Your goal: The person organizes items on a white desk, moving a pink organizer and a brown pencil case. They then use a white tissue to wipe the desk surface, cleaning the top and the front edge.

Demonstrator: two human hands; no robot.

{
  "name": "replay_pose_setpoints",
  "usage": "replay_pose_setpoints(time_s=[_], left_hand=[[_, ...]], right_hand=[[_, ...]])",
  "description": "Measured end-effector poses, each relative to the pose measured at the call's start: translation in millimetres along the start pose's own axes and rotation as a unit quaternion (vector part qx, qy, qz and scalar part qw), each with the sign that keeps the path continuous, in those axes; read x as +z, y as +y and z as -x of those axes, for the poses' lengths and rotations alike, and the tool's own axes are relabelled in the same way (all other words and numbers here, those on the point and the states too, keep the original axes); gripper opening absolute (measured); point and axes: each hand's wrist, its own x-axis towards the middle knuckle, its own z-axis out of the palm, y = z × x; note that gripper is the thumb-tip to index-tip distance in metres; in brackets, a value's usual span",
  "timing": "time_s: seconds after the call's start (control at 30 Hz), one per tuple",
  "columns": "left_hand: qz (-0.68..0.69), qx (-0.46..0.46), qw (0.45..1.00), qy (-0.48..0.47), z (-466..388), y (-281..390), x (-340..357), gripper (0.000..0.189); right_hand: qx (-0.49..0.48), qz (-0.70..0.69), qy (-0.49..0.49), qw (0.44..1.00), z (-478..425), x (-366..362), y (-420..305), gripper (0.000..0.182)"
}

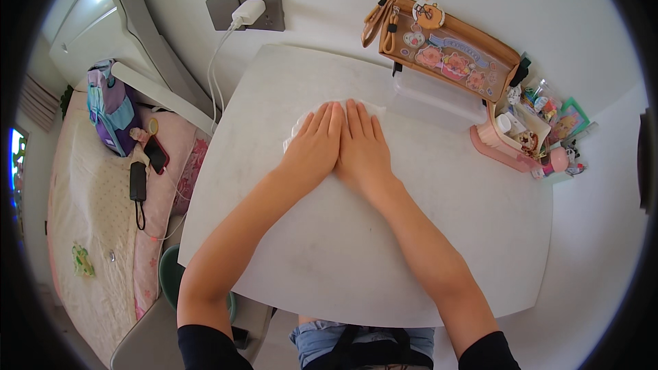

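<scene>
My left hand (314, 140) and my right hand (364, 145) lie flat, palms down, side by side, their inner edges touching. Under their fingers is a thin white sheet, perhaps a tissue or wipe (379, 112), whose crumpled edges show at the left and past the fingertips. The rest of the sheet is hidden by my hands. It rests on a pale grey-white tabletop (329, 262) with faint smudges.
Against the wall at the right back, a brown pencil case (493, 59) with stickers sits on a translucent plastic box (437, 97). Beside it stands a pink organizer (496, 146) full of small items. A white charger (249, 12) has cables hanging at the table's left edge, near a bed (97, 200).
</scene>
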Motion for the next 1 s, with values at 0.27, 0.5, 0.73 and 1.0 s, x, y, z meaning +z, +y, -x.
replay_pose_setpoints(time_s=[0.27,0.5,0.73,1.0], left_hand=[[0.049,-0.034,0.998,-0.025,-11.4,-36.5,-15.4,0.050],[0.002,-0.099,0.995,-0.021,-33.1,-90.8,-20.1,0.051],[0.004,-0.140,0.990,-0.031,-48.8,-138.3,-21.2,0.050],[-0.018,-0.120,0.992,-0.037,-25.1,-137.0,-28.1,0.048]], right_hand=[[-0.032,-0.037,0.016,0.999,-34.7,7.3,0.8,0.047],[-0.101,-0.039,-0.020,0.994,-105.2,27.1,-5.7,0.049],[-0.111,-0.005,-0.092,0.990,-157.9,34.7,-23.0,0.050],[-0.112,-0.030,-0.070,0.991,-139.0,37.8,-39.9,0.050]])
